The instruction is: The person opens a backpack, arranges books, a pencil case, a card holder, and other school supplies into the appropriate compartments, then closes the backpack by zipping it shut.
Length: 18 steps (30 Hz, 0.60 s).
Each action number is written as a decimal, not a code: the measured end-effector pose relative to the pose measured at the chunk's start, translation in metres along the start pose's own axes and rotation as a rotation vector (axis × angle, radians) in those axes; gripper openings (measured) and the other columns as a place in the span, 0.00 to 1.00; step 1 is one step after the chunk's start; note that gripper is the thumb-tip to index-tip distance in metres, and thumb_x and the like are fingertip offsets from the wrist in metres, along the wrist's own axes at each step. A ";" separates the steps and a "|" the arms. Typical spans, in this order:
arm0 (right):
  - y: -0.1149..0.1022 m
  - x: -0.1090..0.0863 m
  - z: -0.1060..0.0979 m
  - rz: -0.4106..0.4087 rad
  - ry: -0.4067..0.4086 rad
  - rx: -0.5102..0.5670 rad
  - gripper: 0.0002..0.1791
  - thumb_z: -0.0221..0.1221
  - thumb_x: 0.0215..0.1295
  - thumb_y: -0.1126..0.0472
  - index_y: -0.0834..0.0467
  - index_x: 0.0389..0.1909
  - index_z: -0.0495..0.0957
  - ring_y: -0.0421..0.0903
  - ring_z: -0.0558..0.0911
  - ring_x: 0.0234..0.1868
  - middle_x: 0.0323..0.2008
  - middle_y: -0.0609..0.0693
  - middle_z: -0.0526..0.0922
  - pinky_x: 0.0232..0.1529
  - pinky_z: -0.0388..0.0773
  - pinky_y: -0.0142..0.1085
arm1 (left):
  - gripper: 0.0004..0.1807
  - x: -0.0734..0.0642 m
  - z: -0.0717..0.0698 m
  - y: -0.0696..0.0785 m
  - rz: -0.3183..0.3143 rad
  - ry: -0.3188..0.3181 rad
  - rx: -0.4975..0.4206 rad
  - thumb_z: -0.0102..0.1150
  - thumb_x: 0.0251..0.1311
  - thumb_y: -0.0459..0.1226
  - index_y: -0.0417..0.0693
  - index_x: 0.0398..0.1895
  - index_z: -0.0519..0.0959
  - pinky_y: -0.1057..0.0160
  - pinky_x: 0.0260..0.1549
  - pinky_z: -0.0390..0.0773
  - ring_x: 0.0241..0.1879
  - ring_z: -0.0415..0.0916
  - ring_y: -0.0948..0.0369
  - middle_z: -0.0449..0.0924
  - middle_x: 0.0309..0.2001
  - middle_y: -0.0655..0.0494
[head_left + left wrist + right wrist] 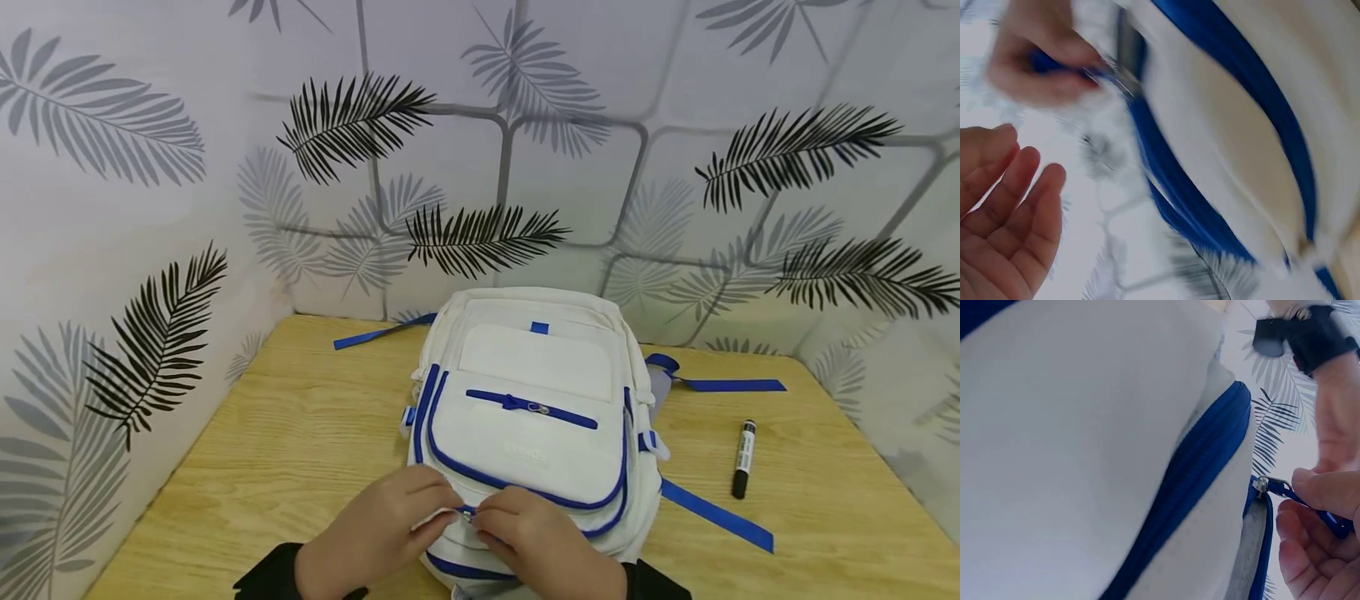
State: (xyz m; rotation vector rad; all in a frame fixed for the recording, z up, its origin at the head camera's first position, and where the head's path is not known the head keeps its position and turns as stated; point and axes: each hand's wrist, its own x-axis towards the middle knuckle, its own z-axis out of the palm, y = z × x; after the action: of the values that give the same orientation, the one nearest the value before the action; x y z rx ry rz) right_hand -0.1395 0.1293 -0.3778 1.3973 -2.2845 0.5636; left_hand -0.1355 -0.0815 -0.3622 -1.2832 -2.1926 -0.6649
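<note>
A white backpack point(536, 358) with blue trim lies on the table, its front pockets facing up. At its lower front, my right hand point(543, 542) pinches a blue zipper pull point(1285, 490) between thumb and fingers. A metal slider joins that pull to the blue-edged zipper point(1263, 550), where a stretch of grey lining shows. Close by on the left, my left hand point(382, 525) has its fingers loosely bent and apart, with nothing between them in the left wrist view. The left wrist view is blurred around the right hand.
A black-and-white marker point(744, 458) lies on the wooden table point(300, 417) to the right of the backpack. Blue straps point(720, 517) spread out from the bag's sides. Behind the table stands a leaf-patterned wall point(562, 183).
</note>
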 end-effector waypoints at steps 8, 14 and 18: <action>-0.003 -0.003 -0.011 0.270 -0.140 0.159 0.07 0.61 0.53 0.63 0.56 0.35 0.80 0.31 0.73 0.31 0.31 0.43 0.77 0.31 0.70 0.19 | 0.14 0.003 0.010 -0.027 0.040 -0.191 0.214 0.67 0.44 0.37 0.48 0.38 0.80 0.66 0.44 0.74 0.41 0.73 0.64 0.77 0.39 0.58; -0.002 -0.004 -0.017 0.365 -0.137 0.291 0.08 0.60 0.55 0.63 0.58 0.36 0.80 0.30 0.72 0.29 0.30 0.45 0.79 0.28 0.71 0.21 | 0.11 0.004 0.018 -0.031 0.085 -0.196 0.270 0.66 0.44 0.36 0.50 0.34 0.81 0.67 0.45 0.73 0.40 0.72 0.65 0.77 0.36 0.61; -0.002 -0.006 -0.017 0.376 -0.062 0.300 0.06 0.60 0.54 0.66 0.60 0.33 0.80 0.30 0.72 0.27 0.27 0.46 0.79 0.27 0.71 0.22 | 0.08 0.005 0.020 -0.030 0.145 -0.184 0.294 0.65 0.44 0.35 0.49 0.31 0.82 0.68 0.41 0.71 0.37 0.69 0.65 0.78 0.32 0.63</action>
State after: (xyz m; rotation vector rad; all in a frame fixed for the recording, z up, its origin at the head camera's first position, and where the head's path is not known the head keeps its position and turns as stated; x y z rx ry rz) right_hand -0.1334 0.1419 -0.3661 1.1193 -2.6151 1.0291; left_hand -0.1680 -0.0788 -0.3787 -1.3725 -2.2123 -0.1646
